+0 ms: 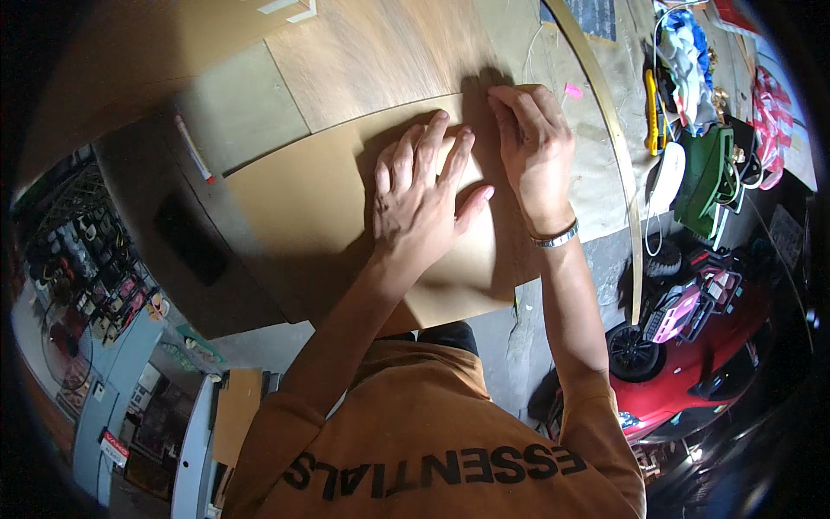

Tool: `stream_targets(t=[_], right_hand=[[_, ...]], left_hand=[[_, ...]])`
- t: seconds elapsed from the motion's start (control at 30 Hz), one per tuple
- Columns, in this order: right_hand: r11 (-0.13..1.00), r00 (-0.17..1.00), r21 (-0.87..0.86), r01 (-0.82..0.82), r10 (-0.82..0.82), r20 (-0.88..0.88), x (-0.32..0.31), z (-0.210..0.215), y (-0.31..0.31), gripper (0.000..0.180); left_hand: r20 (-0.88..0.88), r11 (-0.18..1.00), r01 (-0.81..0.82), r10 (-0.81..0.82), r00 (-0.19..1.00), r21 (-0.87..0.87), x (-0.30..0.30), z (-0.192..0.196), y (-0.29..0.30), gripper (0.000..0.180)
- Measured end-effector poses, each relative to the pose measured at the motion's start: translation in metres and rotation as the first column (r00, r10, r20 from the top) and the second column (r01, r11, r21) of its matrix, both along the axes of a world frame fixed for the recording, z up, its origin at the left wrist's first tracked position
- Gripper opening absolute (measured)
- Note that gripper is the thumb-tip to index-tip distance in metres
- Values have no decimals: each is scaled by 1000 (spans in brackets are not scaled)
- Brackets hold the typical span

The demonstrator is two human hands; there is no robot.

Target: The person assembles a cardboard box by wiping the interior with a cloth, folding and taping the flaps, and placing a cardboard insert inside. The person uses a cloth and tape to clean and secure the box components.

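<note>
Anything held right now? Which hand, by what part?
Left hand: laid open on the brown sheet, no grip. Right hand: curled near the sheet's far right corner; whether it pinches anything can't be told.

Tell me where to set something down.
Bare: the brown sheet left of the left hand; the wood-grain board beyond that sheet; the pale surface between right hand, pink scrap and curved strip. Crowded: right of that strip, around the yellow cutter.

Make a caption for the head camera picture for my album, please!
Left hand spread on a tan sheet, right hand near its right side.
</note>
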State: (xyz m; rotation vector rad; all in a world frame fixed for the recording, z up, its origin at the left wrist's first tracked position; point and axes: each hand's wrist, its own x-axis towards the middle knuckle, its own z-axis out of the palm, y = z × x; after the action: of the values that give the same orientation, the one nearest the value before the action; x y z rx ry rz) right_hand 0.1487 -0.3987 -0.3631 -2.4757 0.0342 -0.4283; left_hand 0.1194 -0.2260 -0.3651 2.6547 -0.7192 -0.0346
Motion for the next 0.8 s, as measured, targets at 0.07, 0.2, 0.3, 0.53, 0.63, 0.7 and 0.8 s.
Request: stream_targets(t=[0.07, 0.2, 0.3, 0.53, 0.63, 0.7, 0.8], right_hand=[[1000, 1000, 1, 12, -12, 0, 0, -2, 1, 16], [999, 1000, -23, 26, -26, 17, -1, -4, 4, 15], [998, 999, -44, 33, -31, 26, -1, -5, 6, 15], [998, 998, -17, 57, -57, 28, -1, -7, 9, 17], [999, 998, -13, 45, -44, 41, -2, -8, 10, 24], [999, 998, -15, 42, -41, 44, -3, -9, 11, 25], [999, 998, -21, 36, -35, 47, -4, -10, 10, 25]], left_hand=[[-8, 1000, 7, -7, 1000, 6, 0, 1, 0, 69], [16, 1000, 8, -7, 1000, -8, 2, 2, 0, 67], [0, 1000, 6, -6, 1000, 7, 1, 3, -1, 67], [-17, 1000, 9, -9, 1000, 3, 3, 3, 0, 66], [-23, 1000, 7, -7, 1000, -11, 3, 3, 1, 65], [-27, 1000, 7, -7, 1000, -16, 3, 4, 0, 66], [-34, 1000, 8, -8, 999, -15, 3, 4, 1, 67]])
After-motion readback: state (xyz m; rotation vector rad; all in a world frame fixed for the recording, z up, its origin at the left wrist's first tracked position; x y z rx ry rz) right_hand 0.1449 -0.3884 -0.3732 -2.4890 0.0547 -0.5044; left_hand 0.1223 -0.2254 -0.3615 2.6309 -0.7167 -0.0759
